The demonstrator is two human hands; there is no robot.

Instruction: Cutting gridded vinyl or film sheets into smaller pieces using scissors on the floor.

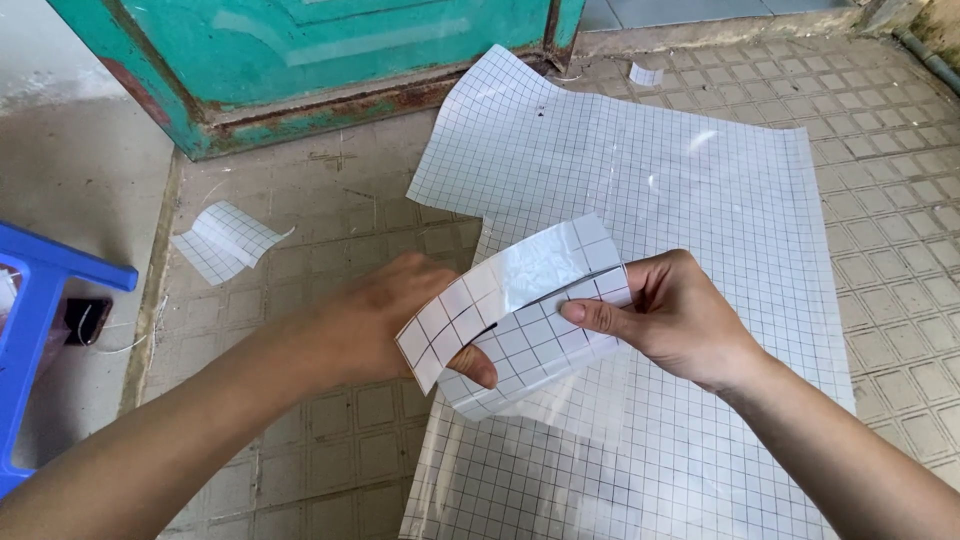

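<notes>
A small curled piece of grid-printed backing paper with clear film (520,305) is held between both hands above the floor. My left hand (385,320) grips its left end, thumb under the lower edge. My right hand (675,315) pinches its right end, thumb on top. The glossy film layer curves up apart from the gridded sheet. Below the hands lies a large grid-printed sheet (700,190) spread flat on the tiled floor.
A smaller gridded scrap (225,240) lies on the tiles at the left. A teal metal door (330,50) with a rusty bottom edge stands at the back. A blue plastic stool (30,330) is at the far left. Another tiny scrap (645,74) lies near the doorstep.
</notes>
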